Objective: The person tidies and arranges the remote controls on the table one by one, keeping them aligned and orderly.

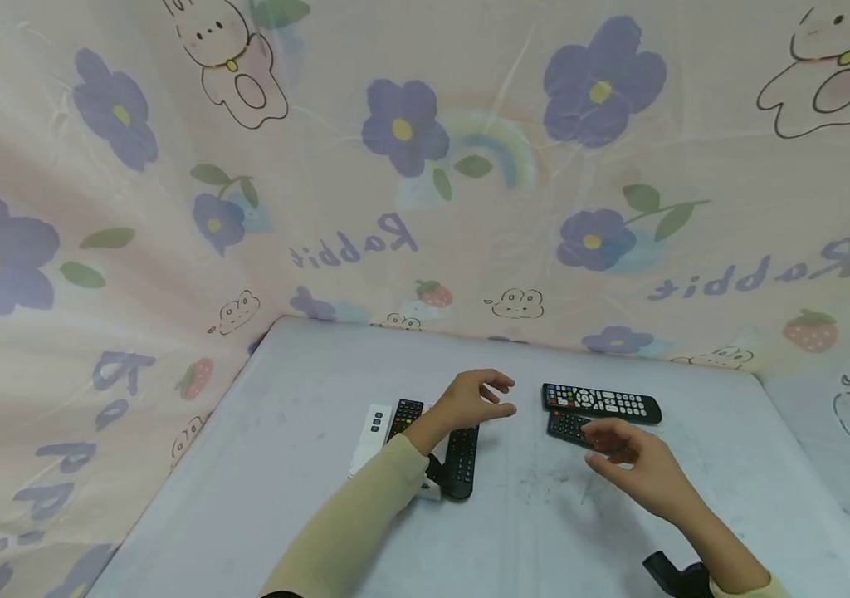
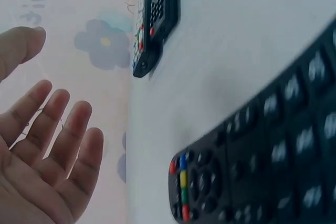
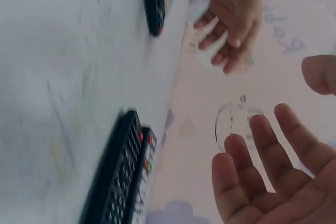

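Observation:
My left hand (image 1: 467, 400) hovers over a group of remote controls at the middle left of the table, its fingers loosely bent and holding nothing. Under and beside it lie a white remote (image 1: 371, 438), a black remote with coloured buttons (image 1: 406, 414) and another black remote (image 1: 461, 467); the forearm partly hides the group. On the right, a long black remote with pale buttons (image 1: 601, 402) lies along a smaller black remote (image 1: 566, 426). My right hand (image 1: 645, 472) is above the smaller one, overlapping its end in the head view. Its fingers (image 3: 265, 150) are apart with nothing between them.
A pale cloth covers the table (image 1: 537, 531), with faint dark smudges near the middle. Behind and at the sides hangs a curtain (image 1: 485, 241) printed with flowers and rabbits. A black wrist camera (image 1: 675, 575) sits at the right wrist.

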Action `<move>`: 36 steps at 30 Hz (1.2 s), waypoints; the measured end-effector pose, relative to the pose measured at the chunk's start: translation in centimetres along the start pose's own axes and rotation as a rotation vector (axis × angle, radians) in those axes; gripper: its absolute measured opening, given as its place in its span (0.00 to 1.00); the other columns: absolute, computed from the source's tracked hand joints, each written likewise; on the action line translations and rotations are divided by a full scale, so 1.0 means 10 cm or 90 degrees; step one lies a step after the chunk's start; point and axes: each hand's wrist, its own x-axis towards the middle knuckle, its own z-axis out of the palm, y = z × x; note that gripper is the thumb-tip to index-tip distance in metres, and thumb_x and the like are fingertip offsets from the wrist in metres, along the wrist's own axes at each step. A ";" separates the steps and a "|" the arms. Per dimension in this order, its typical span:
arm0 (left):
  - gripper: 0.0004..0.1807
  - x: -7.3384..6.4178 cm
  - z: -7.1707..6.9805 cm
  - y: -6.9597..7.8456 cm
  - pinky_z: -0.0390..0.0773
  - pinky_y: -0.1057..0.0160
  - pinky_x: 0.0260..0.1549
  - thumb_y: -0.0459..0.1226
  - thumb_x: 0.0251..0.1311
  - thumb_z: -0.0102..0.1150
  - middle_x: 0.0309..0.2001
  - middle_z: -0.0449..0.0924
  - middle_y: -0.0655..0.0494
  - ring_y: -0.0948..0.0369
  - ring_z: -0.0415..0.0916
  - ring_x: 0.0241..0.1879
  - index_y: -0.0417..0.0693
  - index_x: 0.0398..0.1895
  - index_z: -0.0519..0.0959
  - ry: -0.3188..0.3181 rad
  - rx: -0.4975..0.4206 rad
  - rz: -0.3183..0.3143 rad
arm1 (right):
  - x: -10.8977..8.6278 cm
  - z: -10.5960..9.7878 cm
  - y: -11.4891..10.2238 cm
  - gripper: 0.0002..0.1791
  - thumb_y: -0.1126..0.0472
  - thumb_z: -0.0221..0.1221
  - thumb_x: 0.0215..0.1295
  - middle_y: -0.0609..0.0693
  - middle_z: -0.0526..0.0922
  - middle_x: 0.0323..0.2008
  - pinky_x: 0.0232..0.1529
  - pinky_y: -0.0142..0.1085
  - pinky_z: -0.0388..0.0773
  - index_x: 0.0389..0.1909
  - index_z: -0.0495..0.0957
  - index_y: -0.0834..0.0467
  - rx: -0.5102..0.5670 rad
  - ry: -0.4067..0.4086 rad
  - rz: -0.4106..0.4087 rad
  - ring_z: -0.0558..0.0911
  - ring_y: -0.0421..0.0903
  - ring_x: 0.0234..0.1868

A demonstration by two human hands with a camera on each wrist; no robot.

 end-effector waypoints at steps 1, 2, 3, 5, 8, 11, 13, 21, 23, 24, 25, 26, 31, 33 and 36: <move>0.21 -0.01 0.01 0.00 0.78 0.71 0.35 0.46 0.55 0.68 0.50 0.81 0.58 0.67 0.79 0.41 0.58 0.53 0.79 0.006 -0.002 -0.009 | 0.01 -0.03 0.02 0.17 0.58 0.66 0.60 0.52 0.84 0.45 0.36 0.30 0.80 0.50 0.78 0.55 -0.008 0.006 -0.001 0.79 0.31 0.41; 0.21 -0.01 0.03 0.01 0.78 0.71 0.34 0.46 0.55 0.68 0.50 0.81 0.58 0.67 0.79 0.41 0.58 0.53 0.79 0.011 -0.006 -0.017 | 0.02 -0.06 0.04 0.18 0.58 0.66 0.60 0.53 0.83 0.46 0.36 0.30 0.80 0.50 0.77 0.55 -0.015 0.010 0.001 0.78 0.30 0.41; 0.20 -0.01 0.06 0.01 0.78 0.71 0.34 0.46 0.55 0.68 0.50 0.81 0.59 0.68 0.78 0.41 0.59 0.53 0.79 0.014 -0.008 -0.023 | 0.03 -0.09 0.06 0.18 0.58 0.66 0.60 0.53 0.83 0.46 0.36 0.30 0.80 0.51 0.77 0.55 -0.021 0.014 0.004 0.77 0.28 0.41; 0.20 0.00 0.13 0.02 0.77 0.71 0.34 0.46 0.55 0.69 0.49 0.81 0.59 0.70 0.78 0.40 0.59 0.52 0.80 0.020 -0.015 -0.031 | 0.04 -0.15 0.11 0.19 0.57 0.66 0.60 0.55 0.82 0.47 0.36 0.30 0.79 0.52 0.77 0.56 -0.034 0.020 0.013 0.76 0.25 0.41; 0.20 0.04 0.25 0.06 0.77 0.71 0.33 0.45 0.55 0.69 0.49 0.81 0.59 0.71 0.77 0.38 0.59 0.52 0.80 0.018 -0.027 -0.043 | 0.02 -0.26 0.18 0.21 0.57 0.65 0.61 0.57 0.81 0.49 0.37 0.29 0.79 0.54 0.76 0.56 -0.048 0.026 0.033 0.73 0.20 0.40; 0.21 0.09 0.37 0.08 0.76 0.70 0.32 0.44 0.55 0.69 0.49 0.82 0.58 0.71 0.77 0.37 0.57 0.53 0.80 0.014 -0.028 -0.059 | 0.01 -0.33 0.25 0.23 0.56 0.65 0.61 0.59 0.80 0.52 0.37 0.29 0.79 0.56 0.75 0.56 -0.059 0.025 0.047 0.71 0.17 0.41; 0.21 0.12 0.44 0.09 0.76 0.69 0.34 0.43 0.55 0.69 0.48 0.82 0.59 0.69 0.77 0.39 0.56 0.53 0.79 0.008 -0.017 -0.079 | 0.01 -0.35 0.29 0.24 0.55 0.65 0.62 0.60 0.79 0.53 0.36 0.28 0.78 0.57 0.74 0.56 -0.067 0.025 0.056 0.71 0.18 0.41; 0.20 0.19 0.67 0.03 0.75 0.66 0.42 0.42 0.53 0.70 0.42 0.82 0.62 0.68 0.75 0.41 0.55 0.51 0.80 0.011 -0.009 -0.155 | 0.04 -0.39 0.48 0.31 0.49 0.61 0.65 0.69 0.72 0.58 0.40 0.50 0.80 0.62 0.69 0.62 -0.101 -0.028 0.111 0.76 0.69 0.52; 0.19 0.21 0.73 0.01 0.74 0.68 0.41 0.41 0.53 0.70 0.41 0.82 0.63 0.69 0.75 0.39 0.54 0.50 0.80 0.013 -0.007 -0.152 | 0.03 -0.40 0.56 0.33 0.49 0.61 0.65 0.72 0.70 0.59 0.40 0.54 0.79 0.63 0.68 0.64 -0.119 -0.047 0.134 0.75 0.73 0.53; 0.19 0.21 0.76 0.01 0.74 0.69 0.41 0.41 0.53 0.70 0.40 0.83 0.64 0.70 0.75 0.38 0.54 0.50 0.81 0.014 -0.005 -0.148 | 0.03 -0.41 0.61 0.33 0.48 0.61 0.65 0.73 0.69 0.59 0.40 0.56 0.78 0.63 0.67 0.65 -0.129 -0.054 0.145 0.74 0.73 0.53; 0.19 0.22 0.78 0.00 0.74 0.70 0.41 0.41 0.53 0.70 0.40 0.83 0.64 0.70 0.75 0.38 0.53 0.49 0.81 0.014 -0.001 -0.142 | 0.02 -0.41 0.65 0.34 0.48 0.61 0.64 0.74 0.68 0.59 0.40 0.57 0.78 0.63 0.67 0.66 -0.138 -0.063 0.156 0.74 0.74 0.53; 0.19 0.22 0.80 0.00 0.74 0.71 0.41 0.41 0.53 0.70 0.40 0.83 0.64 0.70 0.75 0.38 0.53 0.49 0.81 0.014 0.003 -0.137 | 0.02 -0.42 0.70 0.35 0.47 0.61 0.64 0.75 0.68 0.59 0.40 0.57 0.77 0.63 0.66 0.67 -0.144 -0.071 0.166 0.73 0.74 0.53; 0.17 0.22 0.89 -0.02 0.74 0.71 0.41 0.42 0.52 0.70 0.38 0.83 0.66 0.71 0.75 0.38 0.56 0.46 0.82 0.041 0.014 -0.145 | 0.04 -0.41 0.89 0.38 0.45 0.61 0.63 0.78 0.66 0.59 0.39 0.56 0.78 0.63 0.65 0.69 -0.157 -0.097 0.199 0.73 0.76 0.52; 0.15 0.23 0.92 -0.01 0.74 0.70 0.41 0.43 0.52 0.71 0.36 0.81 0.68 0.71 0.75 0.37 0.57 0.44 0.82 0.057 0.010 -0.161 | 0.05 -0.40 0.95 0.39 0.44 0.61 0.63 0.78 0.65 0.59 0.39 0.55 0.79 0.63 0.65 0.70 -0.154 -0.104 0.207 0.73 0.76 0.52; 0.14 0.23 0.94 0.01 0.75 0.69 0.40 0.44 0.51 0.71 0.35 0.81 0.69 0.71 0.74 0.36 0.59 0.42 0.83 0.076 -0.001 -0.179 | 0.06 -0.38 1.03 0.39 0.44 0.61 0.63 0.79 0.64 0.60 0.39 0.55 0.79 0.63 0.64 0.69 -0.143 -0.118 0.218 0.73 0.76 0.52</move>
